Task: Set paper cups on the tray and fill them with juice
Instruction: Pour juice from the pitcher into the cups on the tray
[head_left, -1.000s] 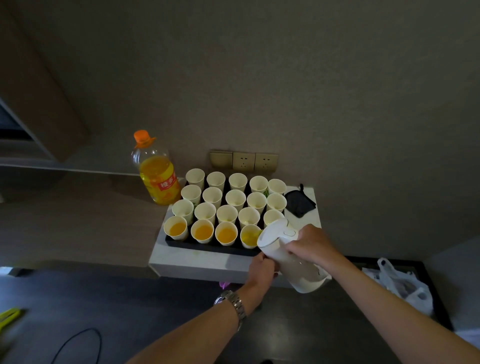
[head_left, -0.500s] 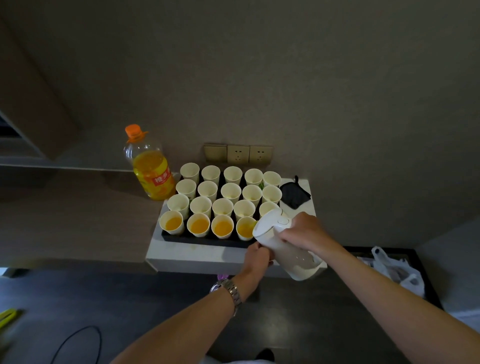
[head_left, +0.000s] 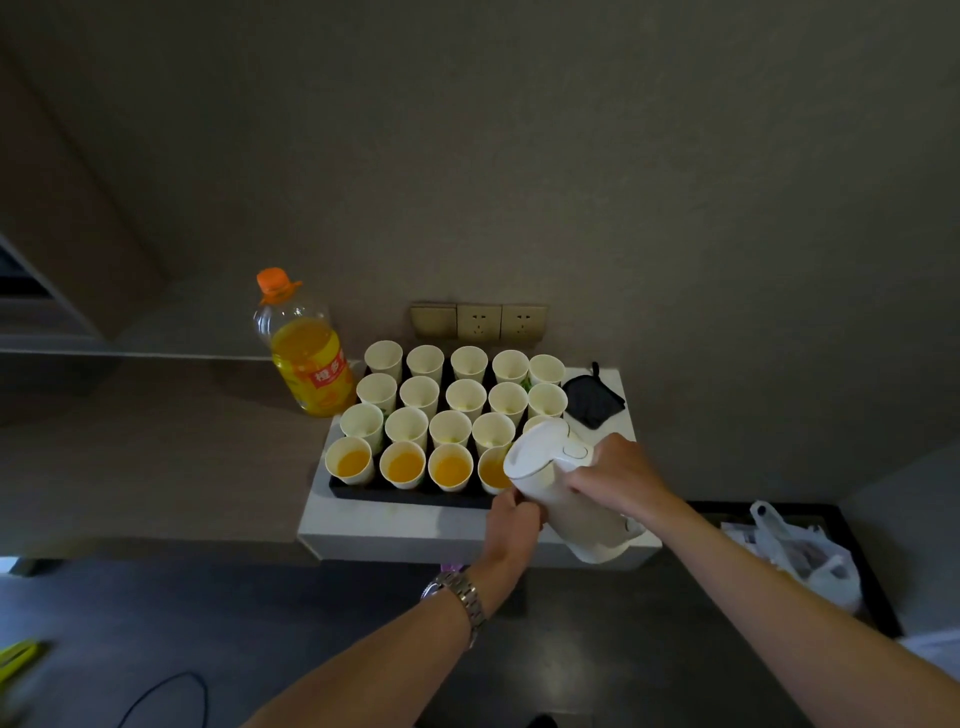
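Right hand (head_left: 618, 475) grips tilted white jug (head_left: 563, 491), spout toward tray's (head_left: 405, 498) front-right cup (head_left: 493, 470) | left hand (head_left: 511, 525) apparently curled against jug's underside

Nineteen paper cups (head_left: 450, 429) show on one black tray (head_left: 405, 500); four in the front row hold orange juice. There is one juice bottle (head_left: 306, 358), one white kettle (head_left: 563, 491), one black cloth (head_left: 592, 397), one plastic bag (head_left: 802, 558), and two hands.

I'm seeing the paper cups (head_left: 450, 400) standing in rows on the tray (head_left: 410, 493), the tray sitting on the counter (head_left: 384, 525). The juice bottle (head_left: 306, 348) is standing left of it, the pitcher (head_left: 563, 488) tilting over its front right corner.
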